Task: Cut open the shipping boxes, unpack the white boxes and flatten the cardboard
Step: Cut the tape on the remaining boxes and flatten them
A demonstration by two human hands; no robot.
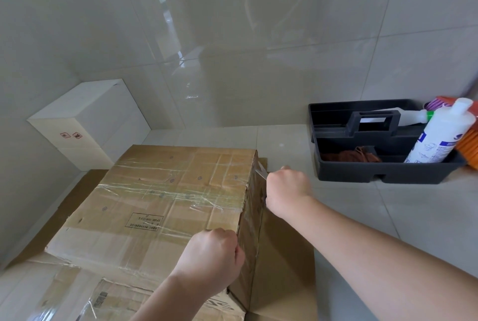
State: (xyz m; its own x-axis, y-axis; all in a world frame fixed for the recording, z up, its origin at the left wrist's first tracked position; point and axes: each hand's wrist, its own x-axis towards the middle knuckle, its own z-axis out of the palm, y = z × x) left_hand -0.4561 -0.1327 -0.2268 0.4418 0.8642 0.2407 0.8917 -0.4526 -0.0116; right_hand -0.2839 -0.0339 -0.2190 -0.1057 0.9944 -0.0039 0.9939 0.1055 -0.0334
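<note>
A taped brown shipping box (pixel 165 199) stands on flattened cardboard (pixel 284 263) on the tiled floor. My right hand (pixel 287 190) grips a cutter, whose metal blade (pixel 260 172) touches the box's right side near the top far corner. At the near right top edge of the box, my left hand (pixel 212 258) rests with its fingers curled over the corner. Two stacked white boxes (pixel 90 119) sit in the far left corner against the wall.
A black plastic caddy (pixel 382 173) stands on the floor to the right. It holds a white bottle (pixel 439 134), a brown cloth (pixel 354 156) and a spray bottle. An orange brush shows at the right edge. Tiled walls close off the back and left.
</note>
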